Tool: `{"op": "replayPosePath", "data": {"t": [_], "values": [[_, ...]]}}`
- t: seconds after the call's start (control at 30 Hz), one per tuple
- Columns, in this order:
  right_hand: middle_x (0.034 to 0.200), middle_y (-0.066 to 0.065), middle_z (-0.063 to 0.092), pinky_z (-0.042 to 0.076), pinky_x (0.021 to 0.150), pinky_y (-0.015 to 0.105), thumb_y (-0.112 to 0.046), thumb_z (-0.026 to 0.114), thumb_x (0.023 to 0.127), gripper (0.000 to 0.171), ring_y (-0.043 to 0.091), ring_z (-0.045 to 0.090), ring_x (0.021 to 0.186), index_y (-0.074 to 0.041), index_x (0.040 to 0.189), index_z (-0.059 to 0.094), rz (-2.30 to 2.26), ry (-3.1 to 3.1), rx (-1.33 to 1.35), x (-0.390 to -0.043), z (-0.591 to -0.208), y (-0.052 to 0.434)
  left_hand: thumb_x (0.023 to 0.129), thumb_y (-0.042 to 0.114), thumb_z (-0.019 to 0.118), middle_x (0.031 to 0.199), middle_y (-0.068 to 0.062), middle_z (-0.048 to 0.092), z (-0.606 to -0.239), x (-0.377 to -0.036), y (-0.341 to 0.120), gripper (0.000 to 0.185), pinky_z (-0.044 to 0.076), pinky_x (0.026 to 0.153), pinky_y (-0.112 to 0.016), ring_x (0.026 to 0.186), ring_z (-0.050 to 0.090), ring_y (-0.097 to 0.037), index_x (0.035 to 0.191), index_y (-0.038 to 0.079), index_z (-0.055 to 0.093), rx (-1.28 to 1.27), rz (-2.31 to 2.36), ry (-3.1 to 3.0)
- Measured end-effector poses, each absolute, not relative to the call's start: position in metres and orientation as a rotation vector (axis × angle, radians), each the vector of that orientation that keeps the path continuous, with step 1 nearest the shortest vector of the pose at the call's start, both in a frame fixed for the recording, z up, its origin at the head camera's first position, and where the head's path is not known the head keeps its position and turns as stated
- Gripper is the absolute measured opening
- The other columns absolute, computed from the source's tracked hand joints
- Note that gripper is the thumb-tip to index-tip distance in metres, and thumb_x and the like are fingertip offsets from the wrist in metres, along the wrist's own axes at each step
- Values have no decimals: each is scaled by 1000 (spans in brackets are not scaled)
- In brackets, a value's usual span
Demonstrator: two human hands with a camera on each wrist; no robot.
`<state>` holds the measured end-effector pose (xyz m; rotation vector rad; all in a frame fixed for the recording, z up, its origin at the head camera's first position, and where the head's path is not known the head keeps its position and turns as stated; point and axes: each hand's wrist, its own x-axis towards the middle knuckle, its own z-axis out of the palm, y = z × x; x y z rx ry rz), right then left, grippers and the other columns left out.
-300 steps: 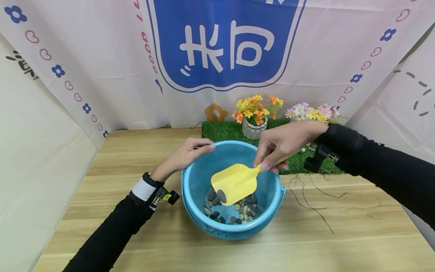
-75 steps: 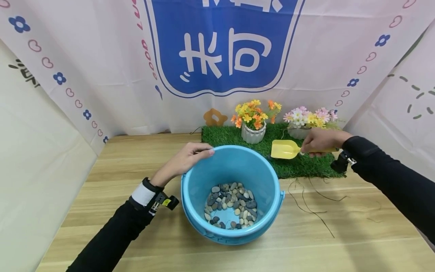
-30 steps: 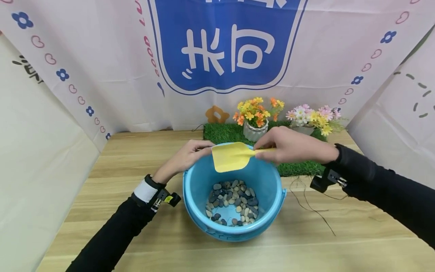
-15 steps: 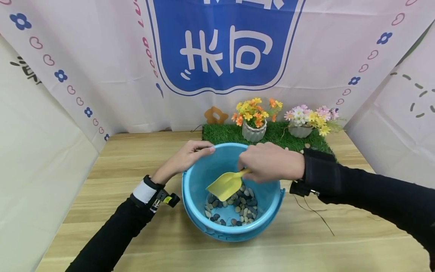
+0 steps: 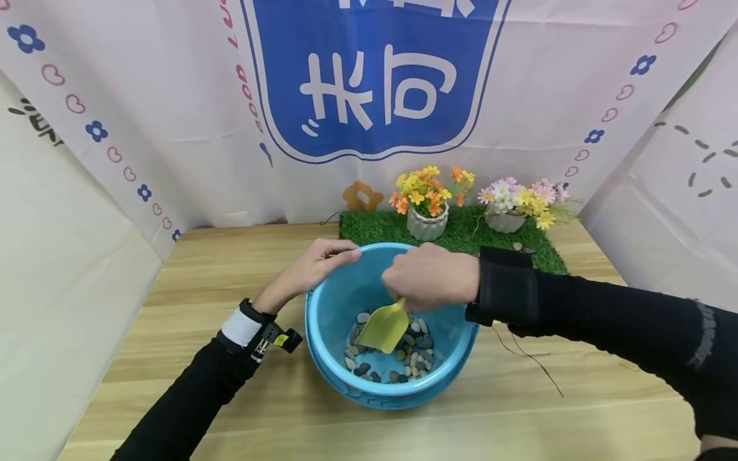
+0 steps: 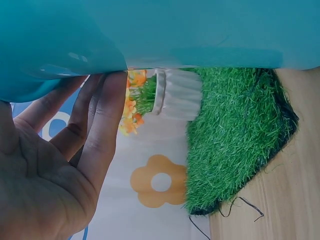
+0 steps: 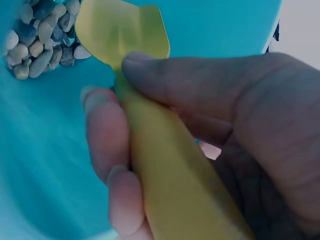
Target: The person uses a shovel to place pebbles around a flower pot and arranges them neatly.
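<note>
While gripped, one scoop (image 5: pixel 384 328), one bucket (image 5: pixel 328 307) (blue)

Round plastic bucket (image 5: pixel 328 320) is bright sky blue, and the little plastic scoop (image 5: pixel 385 328) in it is pale yellow. The small smooth pebbles (image 5: pixel 416 358) are a grey, black and cream mix. Light wood-grain table (image 5: pixel 173 384), shaggy green fake-grass mat (image 5: pixel 467 234) at upper middle, white fabric backdrop (image 5: pixel 173 96) with pink hearts and blue flowers.

Shovel (image 5: pixel 383 328) handle hidden inside right hand (image 5: pixel 429 276) in head view; blade tip buried among pebbles (image 5: pixel 412 358). Bucket (image 6: pixel 200 35) cut off by left wrist frame; left hand (image 6: pixel 55 170) partly cropped.
</note>
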<state>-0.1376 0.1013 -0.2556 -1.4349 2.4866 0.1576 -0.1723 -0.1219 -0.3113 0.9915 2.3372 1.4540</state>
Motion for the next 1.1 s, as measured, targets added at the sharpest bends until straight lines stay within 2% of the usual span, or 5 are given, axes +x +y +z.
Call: {"op": "replayPosePath", "data": {"t": [0.2, 0.53, 0.7, 0.9, 1.1], "values": [[58, -3, 21, 18, 47, 28, -3, 60, 84, 38, 12, 16, 52, -19, 62, 35, 322, 2478, -1414, -137, -256, 93, 98, 6, 46, 99, -20, 64, -312, -172, -122, 25, 55, 65, -34, 81, 66, -32, 112, -6, 63, 996, 1449, 2342], [63, -1, 49, 31, 46, 26, -9, 60, 90, 11, 13, 40, 52, -14, 81, 61, 443, 2510, -1469, -140, -265, 81, 98, 5, 46, 98, -20, 65, -313, -172, -123, 25, 55, 65, -35, 79, 66, -31, 111, -6, 63, 1005, 1458, 2341], [65, -1, 50, 38, 48, 27, -14, 58, 93, 13, 13, 43, 52, -15, 81, 62, 526, 2514, -1511, -138, -269, 72, 98, 5, 46, 97, -21, 64, -312, -172, -123, 24, 55, 65, -35, 79, 66, -30, 111, -6, 63, 1009, 1463, 2341], [61, -1, 49, 35, 45, 26, -18, 56, 95, 21, 12, 40, 50, -17, 75, 60, 586, 2482, -1510, -134, -278, 63, 98, 6, 46, 97, -20, 65, -313, -171, -124, 24, 55, 65, -34, 80, 66, -30, 111, -6, 63, 999, 1466, 2342], [65, 0, 49, 33, 47, 26, -16, 57, 94, 12, 13, 40, 52, -15, 83, 61, 578, 2430, -1446, -140, -280, 64, 98, 4, 46, 98, -21, 64, -312, -171, -124, 24, 55, 65, -36, 81, 66, -32, 111, -7, 63, 1010, 1487, 2318]]}}
